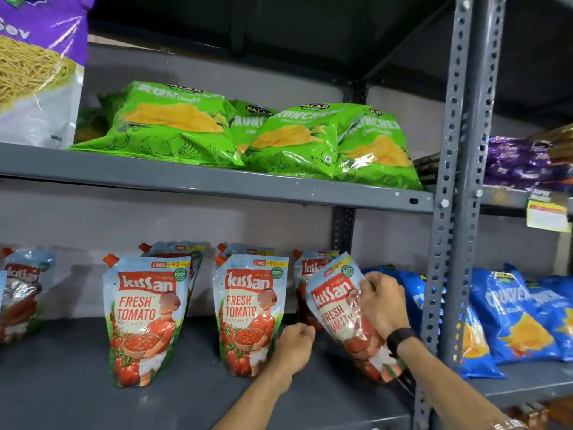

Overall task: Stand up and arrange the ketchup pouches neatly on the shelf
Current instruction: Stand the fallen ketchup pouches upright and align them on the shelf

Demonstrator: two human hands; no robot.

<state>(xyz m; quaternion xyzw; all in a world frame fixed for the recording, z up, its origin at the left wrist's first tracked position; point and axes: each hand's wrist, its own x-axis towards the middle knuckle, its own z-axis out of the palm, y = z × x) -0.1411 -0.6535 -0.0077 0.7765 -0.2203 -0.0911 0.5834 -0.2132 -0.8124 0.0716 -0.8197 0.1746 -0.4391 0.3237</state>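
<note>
Meanwhile, a ketchup pouch [344, 311] is gripped by the right hand [383, 302], tilted top-leftward, near the shelf's [77, 383] right edge; the left hand [294, 342] is curled loosely, empty.

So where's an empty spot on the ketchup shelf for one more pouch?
Bare shelf lies between the far-left pouch and the next pouch, and along the front edge. The right end is crowded: both hands, the tilted pouch and the post.
</note>
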